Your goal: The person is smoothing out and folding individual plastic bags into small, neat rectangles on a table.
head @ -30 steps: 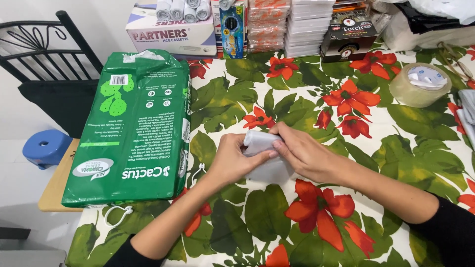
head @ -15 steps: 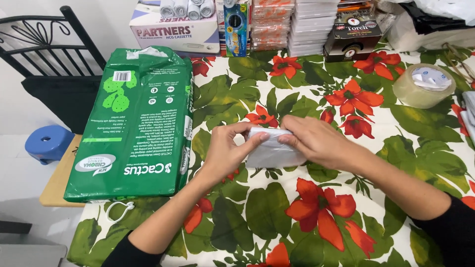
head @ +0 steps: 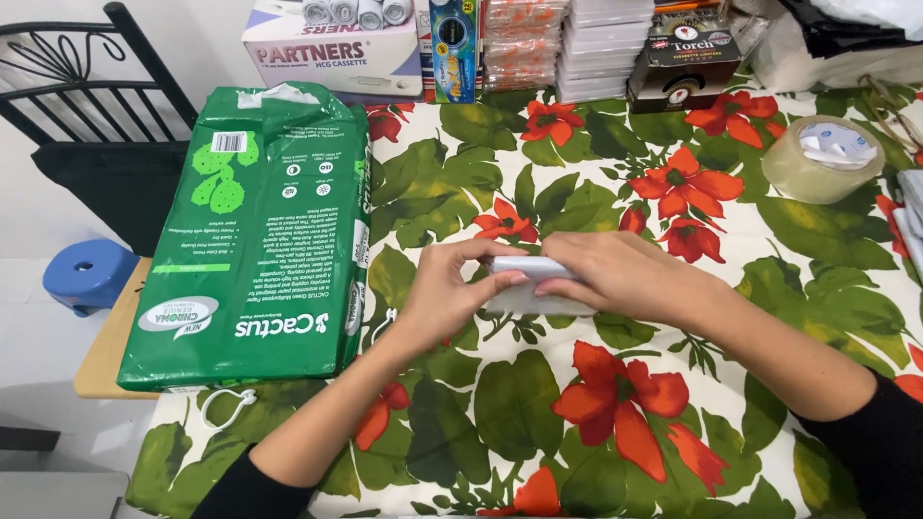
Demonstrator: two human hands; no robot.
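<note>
We see two hands, left and right, fingers closed on one white packet, beside one green pack and one tape roll.

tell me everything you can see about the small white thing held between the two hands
The small white thing is a flat, pale packet or folded sheet that looks like paper or thin plastic, with a smooth, slightly glossy top edge. It sits low over the flowered tablecloth, near the table's middle, lying roughly level. The left hand grips its left end and the right hand covers its right side, fingers curled over the top. Much of it is hidden, so its exact kind cannot be told.
</note>
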